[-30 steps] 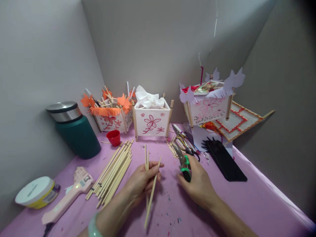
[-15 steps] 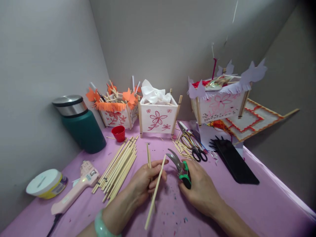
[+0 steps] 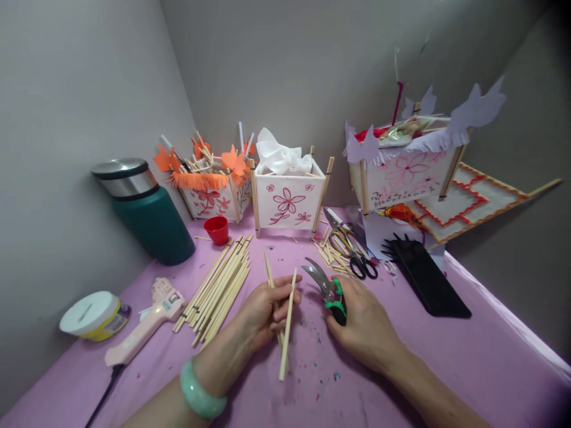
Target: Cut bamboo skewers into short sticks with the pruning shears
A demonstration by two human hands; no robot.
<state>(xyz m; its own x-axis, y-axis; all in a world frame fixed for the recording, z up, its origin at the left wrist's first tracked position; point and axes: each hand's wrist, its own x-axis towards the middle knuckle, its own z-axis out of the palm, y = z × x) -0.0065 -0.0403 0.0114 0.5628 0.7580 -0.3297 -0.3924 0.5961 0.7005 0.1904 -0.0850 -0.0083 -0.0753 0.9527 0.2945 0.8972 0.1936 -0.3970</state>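
Observation:
Near the middle of the pink tabletop, my left hand is closed on thin wooden sticks. One pale stick slants in front of the fingers, and another stick passes behind the thumb, pointing away from me. To the right, my right hand grips pruning shears with green and black handles. The curved blades are parted and point toward the upper left, close to the left fingertips, with nothing between them. A pile of wooden sticks, some with dark bands, lies left of my left hand.
A pink glue gun, a white tub and a green bottle stand left. Behind are a red cup and decorated boxes, including a white one. Scissors, short stick pieces and a black phone-like slab lie right.
The front stick in my left hand has turned more upright, its lower end swinging right. The shears stay parted in my right hand. The whole view has shifted slightly.

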